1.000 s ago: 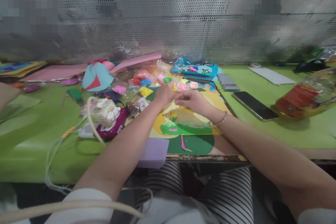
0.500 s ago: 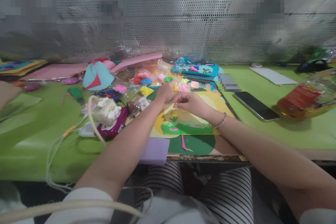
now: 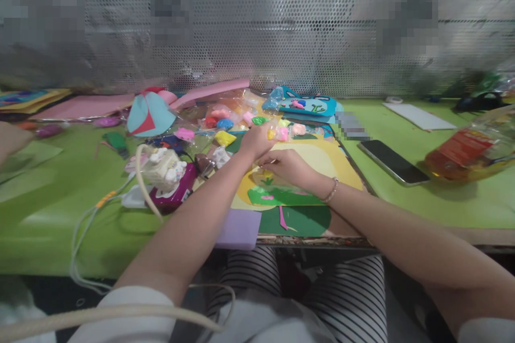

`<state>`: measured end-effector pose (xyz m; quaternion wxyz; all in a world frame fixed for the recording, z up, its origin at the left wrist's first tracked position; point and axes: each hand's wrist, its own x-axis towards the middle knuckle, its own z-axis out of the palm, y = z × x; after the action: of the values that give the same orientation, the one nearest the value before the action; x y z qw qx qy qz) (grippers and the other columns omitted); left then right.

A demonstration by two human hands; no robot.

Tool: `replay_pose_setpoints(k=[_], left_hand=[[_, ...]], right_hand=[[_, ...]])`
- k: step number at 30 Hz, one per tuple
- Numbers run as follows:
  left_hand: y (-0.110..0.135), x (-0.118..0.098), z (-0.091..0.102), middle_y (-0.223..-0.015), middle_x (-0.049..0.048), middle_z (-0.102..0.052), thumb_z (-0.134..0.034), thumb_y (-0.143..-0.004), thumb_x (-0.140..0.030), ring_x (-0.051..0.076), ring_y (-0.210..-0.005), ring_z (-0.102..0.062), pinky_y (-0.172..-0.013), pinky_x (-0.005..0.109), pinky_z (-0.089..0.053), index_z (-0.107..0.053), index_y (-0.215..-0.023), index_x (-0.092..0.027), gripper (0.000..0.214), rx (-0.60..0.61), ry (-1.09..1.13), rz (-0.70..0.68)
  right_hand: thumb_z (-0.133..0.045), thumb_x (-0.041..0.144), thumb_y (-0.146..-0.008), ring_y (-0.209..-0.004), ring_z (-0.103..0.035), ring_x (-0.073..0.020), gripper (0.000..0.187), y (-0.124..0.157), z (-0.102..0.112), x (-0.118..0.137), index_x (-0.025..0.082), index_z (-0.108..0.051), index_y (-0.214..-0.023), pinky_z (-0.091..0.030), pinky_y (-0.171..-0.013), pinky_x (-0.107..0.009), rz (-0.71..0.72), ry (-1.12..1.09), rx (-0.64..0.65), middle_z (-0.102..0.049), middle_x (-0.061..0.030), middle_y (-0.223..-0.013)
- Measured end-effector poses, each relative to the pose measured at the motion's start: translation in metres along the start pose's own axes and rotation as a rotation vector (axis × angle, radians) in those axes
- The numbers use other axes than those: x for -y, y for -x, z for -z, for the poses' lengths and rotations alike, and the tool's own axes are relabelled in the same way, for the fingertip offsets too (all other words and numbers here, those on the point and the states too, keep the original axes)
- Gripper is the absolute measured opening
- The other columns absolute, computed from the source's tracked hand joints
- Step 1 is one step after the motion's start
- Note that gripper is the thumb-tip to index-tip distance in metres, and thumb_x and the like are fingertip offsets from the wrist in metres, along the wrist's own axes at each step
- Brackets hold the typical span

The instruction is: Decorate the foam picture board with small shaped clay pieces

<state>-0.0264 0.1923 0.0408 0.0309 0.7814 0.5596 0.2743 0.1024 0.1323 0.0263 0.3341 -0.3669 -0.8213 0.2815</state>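
My left hand [image 3: 254, 142] is closed round a small yellow lump of clay [image 3: 271, 133] in a clear wrapper, held just above the craft picture [image 3: 317, 163]. My right hand [image 3: 284, 166] is pinched shut right beside it, low over the yellow part of the picture; what its fingertips hold is too small to name. The picture is made of yellow, green and dark green foam shapes and lies on a board in front of me. Bags of coloured clay [image 3: 225, 123] lie just beyond both hands.
A black phone [image 3: 392, 161] lies right of the board on the green table [image 3: 462, 198]. A red-labelled bag [image 3: 470, 153] sits far right. A white and purple toy bag [image 3: 167, 177] with a cord lies left. Foam sheets [image 3: 84, 107] lie at the back left before a perforated metal wall.
My right hand has dropped lower and moved slightly left, toward the yellow part of the picture. My left hand has stayed close above it with the yellow lump.
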Motion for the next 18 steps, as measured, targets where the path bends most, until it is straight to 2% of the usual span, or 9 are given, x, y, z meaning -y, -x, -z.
replay_pose_setpoints(k=[7, 18], left_hand=[[-0.001, -0.0022, 0.0016, -0.088, 0.0083, -0.068, -0.057, -0.076, -0.036, 0.026, -0.086, -0.063, -0.07, 0.031, -0.044, -0.062, -0.101, -0.02, 0.03, 0.032, -0.022, 0.029], [-0.0011, -0.0017, -0.001, -0.087, 0.0099, -0.068, -0.055, -0.078, -0.03, 0.028, -0.088, -0.064, -0.07, 0.032, -0.044, -0.061, -0.101, -0.019, 0.026, 0.01, -0.022, 0.0]], right_hand=[[-0.059, 0.009, -0.079, -0.076, -0.066, -0.015, 0.017, -0.0015, -0.0032, -0.0002, 0.02, -0.072, -0.082, -0.048, -0.072, -0.025, 0.049, 0.179, 0.018, -0.073, -0.0017, -0.084], [-0.057, 0.007, -0.08, -0.078, -0.064, -0.0153, 0.018, -0.0008, -0.0044, -0.0002, 0.02, -0.071, -0.081, -0.046, -0.071, -0.025, 0.148, 0.26, 0.058, -0.073, -0.0024, -0.084]])
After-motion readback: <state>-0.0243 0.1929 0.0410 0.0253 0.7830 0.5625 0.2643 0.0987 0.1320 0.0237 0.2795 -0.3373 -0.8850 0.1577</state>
